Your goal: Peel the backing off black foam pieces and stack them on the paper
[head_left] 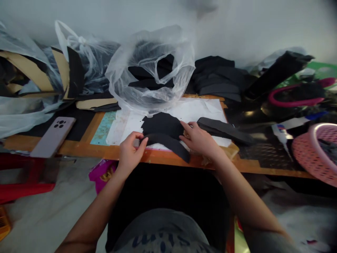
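Shirt, black pieces, table, seemingly white wall

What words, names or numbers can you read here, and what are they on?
None that I can read for sure:
Grey shirt: dark lettering, upside down and partly cut off, too unclear to quote.
White tube on the right: coloured label, too small and blurred to read.
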The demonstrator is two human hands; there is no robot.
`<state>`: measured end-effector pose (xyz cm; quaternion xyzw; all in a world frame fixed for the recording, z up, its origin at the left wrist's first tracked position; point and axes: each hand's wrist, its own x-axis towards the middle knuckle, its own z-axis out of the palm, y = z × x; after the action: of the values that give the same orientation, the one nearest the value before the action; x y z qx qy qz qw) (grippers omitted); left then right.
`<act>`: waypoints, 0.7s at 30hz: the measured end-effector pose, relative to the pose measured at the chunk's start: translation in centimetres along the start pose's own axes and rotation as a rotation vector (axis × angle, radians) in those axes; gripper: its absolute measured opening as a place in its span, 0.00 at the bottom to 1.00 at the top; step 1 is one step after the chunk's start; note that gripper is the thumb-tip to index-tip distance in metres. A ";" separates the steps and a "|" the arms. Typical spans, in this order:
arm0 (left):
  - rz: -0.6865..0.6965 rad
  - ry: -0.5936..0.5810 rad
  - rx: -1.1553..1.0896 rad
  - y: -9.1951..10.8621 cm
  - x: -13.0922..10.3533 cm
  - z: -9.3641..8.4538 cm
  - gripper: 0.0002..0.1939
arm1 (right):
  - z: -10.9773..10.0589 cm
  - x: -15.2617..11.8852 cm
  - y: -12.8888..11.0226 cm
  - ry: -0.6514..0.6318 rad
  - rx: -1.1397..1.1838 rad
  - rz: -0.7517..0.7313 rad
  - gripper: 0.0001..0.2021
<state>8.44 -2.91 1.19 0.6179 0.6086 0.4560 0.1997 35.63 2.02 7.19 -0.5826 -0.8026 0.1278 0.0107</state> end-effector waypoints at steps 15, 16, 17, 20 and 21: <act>-0.259 0.055 -0.123 1.0 -2.0 0.0 0.11 | 0.9 -4.1 2.9 0.180 0.708 0.075 0.16; -0.253 0.044 -0.081 1.0 -2.0 0.2 0.11 | 0.6 -3.6 3.2 0.201 0.698 0.092 0.16; -0.244 0.037 -0.037 0.9 -2.0 0.5 0.11 | 0.4 -3.0 3.5 0.206 0.676 0.100 0.17; -0.213 0.071 0.081 0.5 -1.7 1.0 0.12 | 0.4 -1.3 3.7 0.159 0.606 0.084 0.17; -0.203 0.081 0.116 0.4 -1.5 1.1 0.12 | 0.6 -0.9 3.7 0.137 0.585 0.074 0.17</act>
<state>9.82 -4.07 0.44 0.5448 0.7010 0.4219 0.1839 39.29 2.18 5.94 -0.5911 -0.7072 0.3142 0.2275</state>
